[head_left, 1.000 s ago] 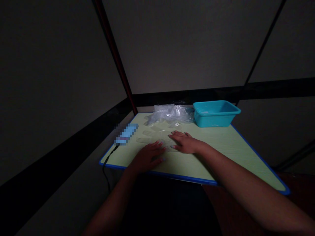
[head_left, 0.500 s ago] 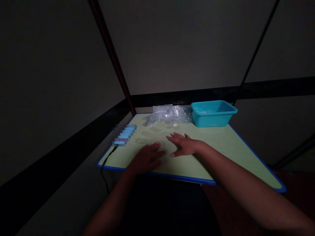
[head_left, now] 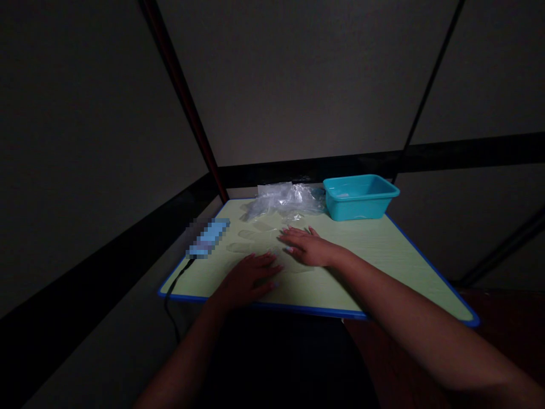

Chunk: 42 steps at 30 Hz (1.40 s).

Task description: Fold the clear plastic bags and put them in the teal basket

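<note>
A clear disposable plastic glove [head_left: 268,242] lies spread flat on the pale green table [head_left: 361,272], its fingers pointing to the left and away from me. My left hand [head_left: 249,278] rests palm down at its near side, fingers stretched out and apart. Over the glove's right part lies my right hand [head_left: 309,247], also palm down with its fingers extended. Neither hand grips anything. Part of the glove is hidden under my hands.
Crumpled clear plastic [head_left: 285,200] is heaped at the table's back. To its right stands a turquoise basin [head_left: 360,205]. A blurred-out phone-like device [head_left: 208,238] with a dark cable [head_left: 170,289] lies at the left edge. Walls rise behind and to the left.
My right hand has slid slightly relative to the glove, and more of the glove shows between my hands. The whole view has shifted a little. Both hands stay flat.
</note>
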Available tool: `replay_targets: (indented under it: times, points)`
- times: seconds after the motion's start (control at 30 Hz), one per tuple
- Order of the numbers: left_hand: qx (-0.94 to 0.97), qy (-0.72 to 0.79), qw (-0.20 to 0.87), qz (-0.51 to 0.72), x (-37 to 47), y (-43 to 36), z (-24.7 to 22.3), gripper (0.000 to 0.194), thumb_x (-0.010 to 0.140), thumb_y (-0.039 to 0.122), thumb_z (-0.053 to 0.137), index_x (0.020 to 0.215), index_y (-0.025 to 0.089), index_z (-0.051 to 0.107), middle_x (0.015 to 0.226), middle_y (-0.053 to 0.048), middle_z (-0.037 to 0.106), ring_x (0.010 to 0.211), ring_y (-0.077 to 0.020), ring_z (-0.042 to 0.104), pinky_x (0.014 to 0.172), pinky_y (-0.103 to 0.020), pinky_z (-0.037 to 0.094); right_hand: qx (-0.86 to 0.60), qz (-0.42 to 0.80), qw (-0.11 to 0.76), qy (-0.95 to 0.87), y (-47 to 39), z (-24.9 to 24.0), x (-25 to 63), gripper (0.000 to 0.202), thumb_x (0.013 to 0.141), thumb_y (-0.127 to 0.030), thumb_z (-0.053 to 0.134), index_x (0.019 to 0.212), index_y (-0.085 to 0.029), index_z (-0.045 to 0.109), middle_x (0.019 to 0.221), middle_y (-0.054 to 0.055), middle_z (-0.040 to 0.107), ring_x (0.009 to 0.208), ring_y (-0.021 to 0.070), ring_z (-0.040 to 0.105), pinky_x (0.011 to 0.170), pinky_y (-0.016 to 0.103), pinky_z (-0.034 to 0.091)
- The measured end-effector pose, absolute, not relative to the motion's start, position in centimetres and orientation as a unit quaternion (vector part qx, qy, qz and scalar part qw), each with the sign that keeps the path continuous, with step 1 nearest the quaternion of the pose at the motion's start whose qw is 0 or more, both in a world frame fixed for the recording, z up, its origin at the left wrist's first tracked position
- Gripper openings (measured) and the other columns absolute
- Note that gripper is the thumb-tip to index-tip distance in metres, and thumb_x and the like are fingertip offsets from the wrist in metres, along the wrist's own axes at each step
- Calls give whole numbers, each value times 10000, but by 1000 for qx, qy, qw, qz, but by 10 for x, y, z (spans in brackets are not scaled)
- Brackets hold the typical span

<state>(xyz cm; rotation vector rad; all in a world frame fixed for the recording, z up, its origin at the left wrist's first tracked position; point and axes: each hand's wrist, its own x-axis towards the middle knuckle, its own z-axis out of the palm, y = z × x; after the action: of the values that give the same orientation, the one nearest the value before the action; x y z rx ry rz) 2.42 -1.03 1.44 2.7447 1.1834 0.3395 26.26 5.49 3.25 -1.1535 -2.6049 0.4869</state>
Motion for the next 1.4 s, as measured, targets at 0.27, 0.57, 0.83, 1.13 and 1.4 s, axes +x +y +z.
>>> replay_targets:
  times: [0.27,0.57,0.83,1.13,1.4]
  points:
    - [920,368,54,122,24,-11,14,412,887,430,497,1285,323,519,1442,-56,397,1310,-270,376,1054,-489,306,-318,298,92,-895,47,33,257,487,970,-412,216,1427,-272,307,1487,71,262,1375,220,217,1094,563,49]
    - [927,353,40,118,25,-11,16,406,897,411,469,1282,294,530,1419,-65,429,1332,-264,343,1063,-478,299,-339,269,75,-898,50,31,259,501,969,-458,172,1410,-292,343,1468,42,316,1392,222,155,1085,593,4]
    - [924,363,39,111,23,-10,11,556,865,505,490,1369,283,414,1460,-69,361,1351,-260,308,1087,-498,246,-350,237,87,-902,53,31,259,523,967,-454,156,1444,-264,259,1503,45,221,1397,217,136,1081,585,18]
    - [927,355,55,106,26,-9,13,523,852,542,499,1337,353,448,1501,-62,272,1368,-303,255,1072,-531,236,-352,231,82,-903,53,30,260,529,961,-482,151,1445,-293,252,1504,47,226,1396,212,143,1077,583,12]
    - [924,352,54,137,22,-6,11,575,854,534,490,1385,343,377,1531,-41,199,1380,-303,217,1095,-517,192,-381,216,89,-894,54,34,262,538,957,-484,153,1450,-286,234,1509,35,214,1398,218,134,1072,603,38]
